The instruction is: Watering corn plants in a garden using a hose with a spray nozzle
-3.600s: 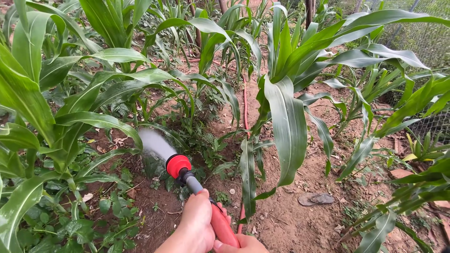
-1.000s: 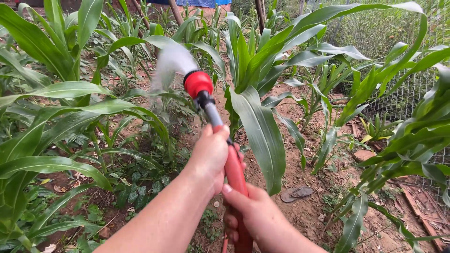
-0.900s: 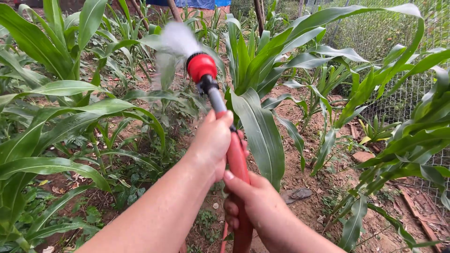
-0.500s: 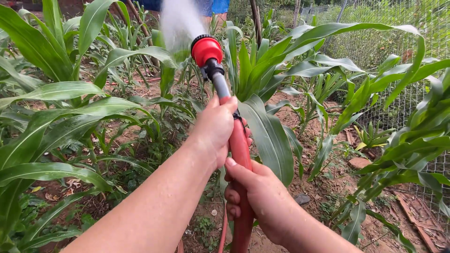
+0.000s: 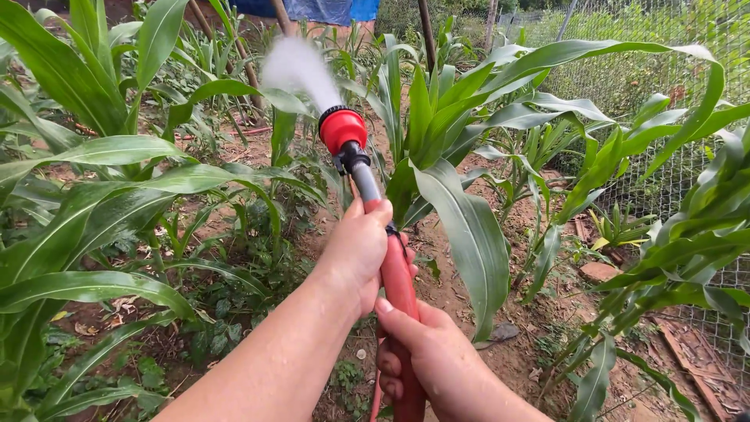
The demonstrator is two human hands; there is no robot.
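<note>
Both my hands grip a red garden hose (image 5: 399,281) that runs up the middle of the head view. My left hand (image 5: 358,252) is wrapped around it higher up, just below the grey neck of the red spray nozzle (image 5: 342,130). My right hand (image 5: 426,358) clasps the hose lower down, near the bottom edge. The nozzle points up and to the left, and a white spray of water (image 5: 295,69) fans out from it over the corn plants (image 5: 117,195) on the left.
Tall corn plants (image 5: 461,156) stand on both sides over bare reddish soil (image 5: 516,352) with low weeds. A wire mesh fence (image 5: 664,70) runs along the right. A blue tarp (image 5: 328,9) and wooden poles (image 5: 426,31) are at the back. A flat stone (image 5: 600,271) lies at the right.
Since 3.6 seconds ago the nozzle has risen from spraying low at the ground to spraying up at the far plants. In the last half second it dropped slightly.
</note>
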